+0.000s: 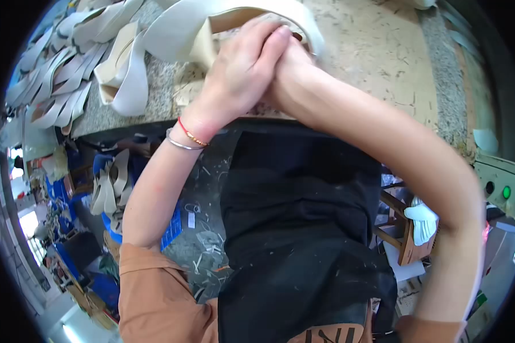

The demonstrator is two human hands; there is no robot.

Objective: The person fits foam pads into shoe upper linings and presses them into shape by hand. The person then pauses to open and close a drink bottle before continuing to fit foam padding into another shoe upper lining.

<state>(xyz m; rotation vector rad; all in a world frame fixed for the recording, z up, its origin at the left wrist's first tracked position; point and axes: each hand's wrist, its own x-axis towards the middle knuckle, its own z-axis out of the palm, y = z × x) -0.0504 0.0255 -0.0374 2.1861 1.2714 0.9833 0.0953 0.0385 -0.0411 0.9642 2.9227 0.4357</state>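
Near the top centre, my left hand [240, 68], with a red cord and a silver bangle at its wrist, is closed and overlaps my right hand [294, 63]. What the left hand grips is hidden. The fingers of the right hand are mostly out of sight behind the left. Both hands are over a large cream shoe piece [174, 31], whose curved band arches behind them and whose open inside shows beside the left fingers. Another cream shoe piece [133, 86] lies to the left on the worktable.
Many pale shoe pieces [63, 74] are piled at the upper left of the worktable [383, 51]. Below left, more shoes [111, 186] stand near a blue crate [171, 228]. A wooden stool [412, 246] and a machine panel with a green button [506, 192] are at the right.
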